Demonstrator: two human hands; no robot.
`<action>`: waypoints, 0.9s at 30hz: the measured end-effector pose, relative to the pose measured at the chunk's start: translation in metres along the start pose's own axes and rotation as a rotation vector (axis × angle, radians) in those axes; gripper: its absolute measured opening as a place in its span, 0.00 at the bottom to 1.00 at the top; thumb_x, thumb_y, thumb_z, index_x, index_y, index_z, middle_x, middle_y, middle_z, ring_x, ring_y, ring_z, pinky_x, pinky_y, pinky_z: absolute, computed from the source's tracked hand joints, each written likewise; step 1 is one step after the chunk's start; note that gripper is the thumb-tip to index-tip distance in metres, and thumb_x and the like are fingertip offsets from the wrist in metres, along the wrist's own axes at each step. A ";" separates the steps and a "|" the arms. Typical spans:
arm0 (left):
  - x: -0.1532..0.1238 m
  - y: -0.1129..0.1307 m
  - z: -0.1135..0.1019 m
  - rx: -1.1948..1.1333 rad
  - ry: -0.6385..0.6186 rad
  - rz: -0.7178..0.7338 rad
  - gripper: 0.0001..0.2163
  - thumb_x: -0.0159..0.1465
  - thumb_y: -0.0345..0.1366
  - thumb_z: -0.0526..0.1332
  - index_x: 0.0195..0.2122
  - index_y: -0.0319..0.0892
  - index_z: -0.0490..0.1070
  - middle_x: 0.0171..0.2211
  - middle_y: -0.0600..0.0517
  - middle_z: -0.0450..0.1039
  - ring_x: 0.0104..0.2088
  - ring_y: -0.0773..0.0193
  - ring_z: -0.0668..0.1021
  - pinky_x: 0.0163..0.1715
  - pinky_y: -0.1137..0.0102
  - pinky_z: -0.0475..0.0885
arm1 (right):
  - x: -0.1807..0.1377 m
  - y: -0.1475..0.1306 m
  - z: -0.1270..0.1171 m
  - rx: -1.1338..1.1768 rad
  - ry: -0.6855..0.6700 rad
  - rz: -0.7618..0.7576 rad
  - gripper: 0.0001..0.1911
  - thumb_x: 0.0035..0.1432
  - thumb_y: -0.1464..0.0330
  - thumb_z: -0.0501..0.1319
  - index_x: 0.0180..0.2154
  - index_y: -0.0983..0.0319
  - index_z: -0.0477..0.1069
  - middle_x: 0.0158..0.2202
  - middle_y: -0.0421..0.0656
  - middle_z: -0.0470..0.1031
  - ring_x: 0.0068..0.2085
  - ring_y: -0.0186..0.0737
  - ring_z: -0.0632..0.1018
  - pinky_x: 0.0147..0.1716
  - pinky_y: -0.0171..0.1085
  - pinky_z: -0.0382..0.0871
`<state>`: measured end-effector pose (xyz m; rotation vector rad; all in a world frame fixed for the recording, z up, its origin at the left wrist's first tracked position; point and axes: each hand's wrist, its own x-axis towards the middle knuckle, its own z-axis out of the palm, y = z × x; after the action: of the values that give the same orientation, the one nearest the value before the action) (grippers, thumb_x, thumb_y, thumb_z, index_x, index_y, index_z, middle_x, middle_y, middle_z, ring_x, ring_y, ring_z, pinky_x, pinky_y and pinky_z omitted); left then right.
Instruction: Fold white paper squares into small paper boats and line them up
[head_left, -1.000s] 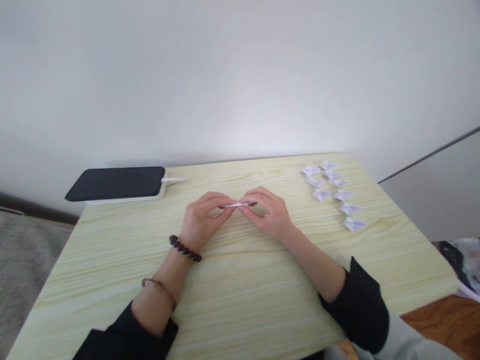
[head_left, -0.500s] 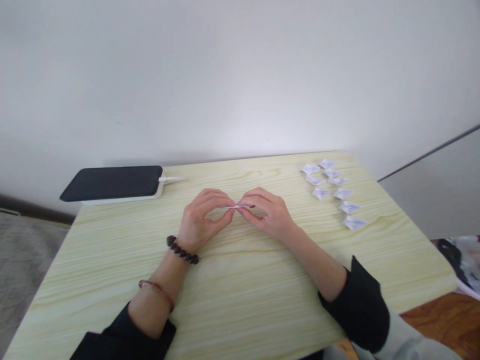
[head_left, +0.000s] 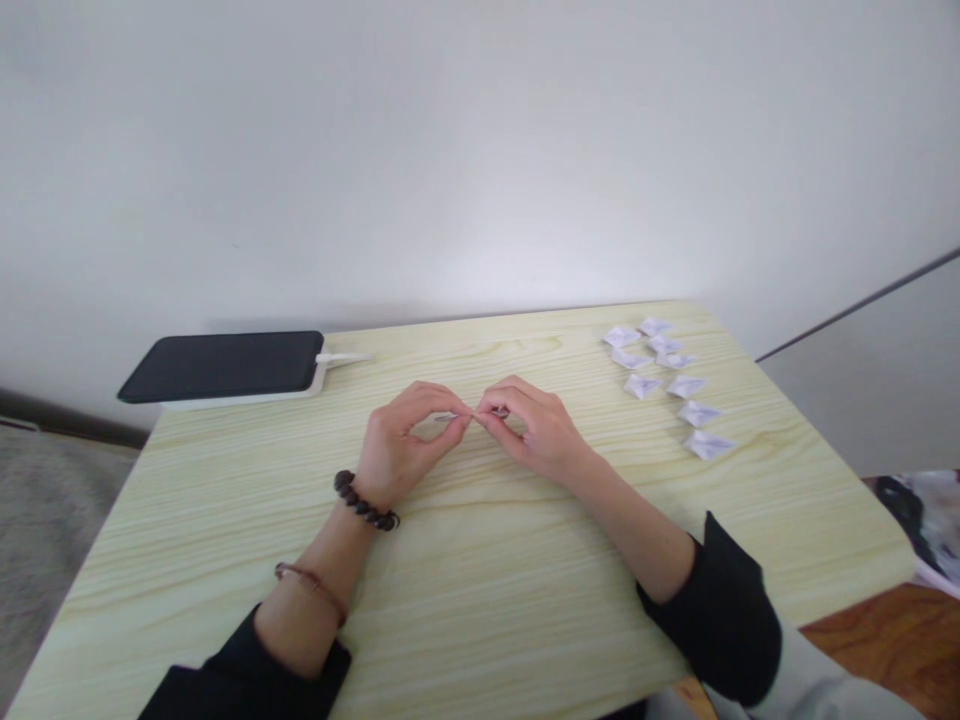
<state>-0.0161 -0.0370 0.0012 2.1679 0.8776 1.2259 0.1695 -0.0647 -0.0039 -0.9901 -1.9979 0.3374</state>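
Observation:
My left hand (head_left: pixel 397 440) and my right hand (head_left: pixel 534 425) meet above the middle of a light wooden table (head_left: pixel 465 590). Both pinch a small white folded piece of paper (head_left: pixel 469 413) between thumb and fingers; most of it is hidden by the fingertips. A dark bead bracelet (head_left: pixel 365 502) and a thin brown band sit on my left wrist. Both sleeves are black.
Several small folded white paper shapes (head_left: pixel 667 380) lie in two rows at the table's far right. A black phone (head_left: pixel 225 365) with a white cable plugged in lies on a white pad at the far left corner. A white wall stands behind the table.
My fingertips have drawn closer together, so less of the paper shows between them. The hands have stayed in about the same place.

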 end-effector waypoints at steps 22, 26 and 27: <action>-0.002 -0.001 0.001 -0.094 0.065 -0.493 0.09 0.56 0.41 0.65 0.30 0.40 0.76 0.24 0.53 0.78 0.25 0.67 0.79 0.28 0.74 0.75 | -0.001 0.006 0.005 0.244 0.102 0.368 0.12 0.59 0.61 0.59 0.40 0.60 0.76 0.36 0.43 0.80 0.33 0.36 0.81 0.30 0.32 0.76; -0.003 -0.005 0.001 -0.084 -0.031 -0.389 0.11 0.57 0.43 0.65 0.33 0.40 0.76 0.29 0.52 0.79 0.25 0.67 0.78 0.28 0.75 0.75 | -0.002 0.005 0.010 0.340 0.065 0.390 0.10 0.59 0.62 0.59 0.38 0.60 0.75 0.32 0.42 0.80 0.30 0.34 0.80 0.32 0.33 0.76; -0.003 -0.006 0.001 -0.084 -0.045 -0.354 0.12 0.57 0.43 0.64 0.36 0.40 0.76 0.32 0.51 0.79 0.27 0.67 0.79 0.28 0.75 0.76 | -0.002 0.005 0.011 0.403 0.089 0.427 0.10 0.59 0.62 0.59 0.38 0.60 0.74 0.30 0.41 0.79 0.28 0.34 0.80 0.30 0.32 0.76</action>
<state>-0.0183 -0.0356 -0.0053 1.8660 1.1123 1.0151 0.1641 -0.0614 -0.0146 -1.1356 -1.5416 0.8749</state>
